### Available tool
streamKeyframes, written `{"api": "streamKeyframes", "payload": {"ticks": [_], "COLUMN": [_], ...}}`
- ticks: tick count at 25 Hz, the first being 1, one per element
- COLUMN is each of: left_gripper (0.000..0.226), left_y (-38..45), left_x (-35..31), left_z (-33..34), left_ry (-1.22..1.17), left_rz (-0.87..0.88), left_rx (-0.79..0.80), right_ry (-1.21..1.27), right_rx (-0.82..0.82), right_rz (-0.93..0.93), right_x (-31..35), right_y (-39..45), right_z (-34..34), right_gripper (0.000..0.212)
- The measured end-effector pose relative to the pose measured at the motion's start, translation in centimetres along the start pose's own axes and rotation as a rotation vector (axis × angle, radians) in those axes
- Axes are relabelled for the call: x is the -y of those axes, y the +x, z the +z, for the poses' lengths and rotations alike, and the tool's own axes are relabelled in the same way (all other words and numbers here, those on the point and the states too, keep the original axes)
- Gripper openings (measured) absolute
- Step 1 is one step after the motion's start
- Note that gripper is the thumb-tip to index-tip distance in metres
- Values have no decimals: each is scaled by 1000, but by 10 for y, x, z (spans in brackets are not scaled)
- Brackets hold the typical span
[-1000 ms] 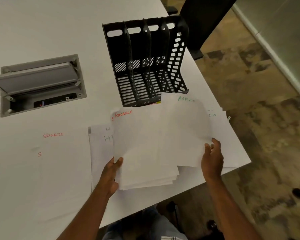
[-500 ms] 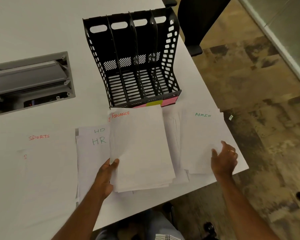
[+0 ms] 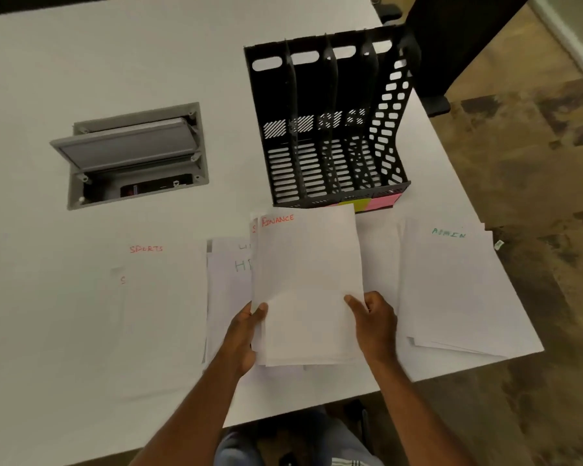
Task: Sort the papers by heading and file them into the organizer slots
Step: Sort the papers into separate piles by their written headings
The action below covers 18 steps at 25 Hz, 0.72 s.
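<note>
Both hands are on the FINANCE stack [image 3: 308,284], a thin sheaf of white sheets with the heading in red capitals at the top left corner, edges slightly fanned at the bottom and along the left side. It sits just in front of the organizer [image 3: 330,129], its top edge nearly at the organizer's front lip. The left hand [image 3: 246,334] pinches the stack's lower left edge, thumb on top and fingers curled underneath; the right hand [image 3: 374,321] grips the lower right edge the same way, thumb on the top sheet. The organizer is black perforated plastic, upright, four slots, coloured sticky labels along its front lip. Left of the organizer's front, the HR pile [image 3: 229,280] lies partly under the held stack, its grey lettering half covered. Further left lies the SPORTS pile [image 3: 155,297], red heading, flat on the tabletop [image 3: 98,55]. In front of the organizer's right corner lies the ADMIN pile [image 3: 451,284], green heading, sheets fanned, reaching the tabletop's edge.
</note>
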<state>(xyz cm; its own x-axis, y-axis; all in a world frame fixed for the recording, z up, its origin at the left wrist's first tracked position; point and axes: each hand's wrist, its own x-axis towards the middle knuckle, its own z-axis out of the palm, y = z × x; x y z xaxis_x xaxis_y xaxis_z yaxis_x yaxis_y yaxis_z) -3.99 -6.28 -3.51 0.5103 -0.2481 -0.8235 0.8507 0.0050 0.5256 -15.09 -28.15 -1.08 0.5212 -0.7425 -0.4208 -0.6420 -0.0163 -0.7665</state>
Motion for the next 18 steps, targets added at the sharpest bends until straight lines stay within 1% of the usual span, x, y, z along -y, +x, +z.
{"api": "streamKeyframes", "payload": {"ticks": [3, 6, 9, 11, 13, 16, 18], "left_gripper": [36, 32, 35, 37, 38, 35, 37], "left_y": [-9, -14, -19, -23, -26, -28, -25], "left_x": [-7, -16, -26, -33, -40, -49, -50], "left_z": [-28, -68, -115, -147, -178, -206, -217], "left_ry": [-38, -75, -99, -120, -140, -150, -144], "left_rz": [-8, 3, 17, 29, 47, 72, 63], "left_rx": [-25, -43, -60, -80, -94, -85, -82], "right_ry": [-68, -143, -158, -127, -142, -246, -347], "right_rx": [33, 42, 40, -18, -122, -256, -310], "right_rz": [-77, -143, -199, -217, -216, -173, -105], "right_x": [14, 26, 32, 36, 39, 27, 9], "right_y": [-15, -30, -45, -49, -45, -34, -28], "right_z": [16, 46, 81, 95, 99, 80, 59], "right_gripper": [35, 42, 34, 31, 33, 37, 39]}}
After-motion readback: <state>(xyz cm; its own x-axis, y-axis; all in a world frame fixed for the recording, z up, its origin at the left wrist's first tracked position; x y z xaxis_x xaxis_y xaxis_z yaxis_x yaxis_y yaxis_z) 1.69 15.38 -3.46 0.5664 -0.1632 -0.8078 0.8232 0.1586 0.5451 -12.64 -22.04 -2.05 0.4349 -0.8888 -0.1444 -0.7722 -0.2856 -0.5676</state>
